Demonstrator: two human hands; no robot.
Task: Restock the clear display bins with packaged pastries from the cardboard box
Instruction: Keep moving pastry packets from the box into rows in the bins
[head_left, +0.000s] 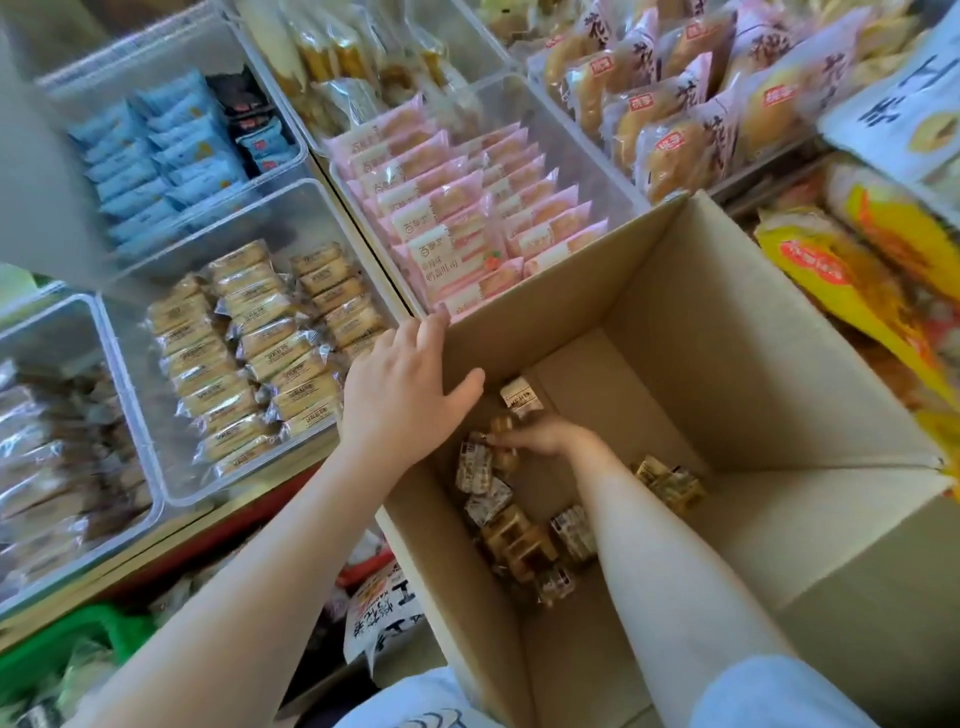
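Pale blue sleeves (779, 691) at the bottom edge of the frame lead up into two bare forearms reaching into and onto the cardboard box (769, 374), which fills the lower right of the frame with its flaps standing open. Down on the box floor, left of centre, lie the packaged pastries (519, 535), small brown-and-white wrapped pieces in a loose scatter. The right hand (540, 435) is deep in the box at the top of that scatter, its fingers curled round one or two of the packets, though blur hides exactly how many. The left hand (402, 392) rests on the box's left wall at its top corner, fingers straight and spread over the cardboard edge, thumb inside, gripping nothing. Just left of the box, at mid-left of the frame, sits a clear bin of tan pastries (249, 353), rows packed on edge. Above the box, at upper centre, a clear bin of pink packets (467, 208) touches the box's back flap. At upper left stands a bin of blue packets (156, 156), and at upper right larger pink bread bags (675, 104). Yellow bags (857, 280) crowd the right edge.
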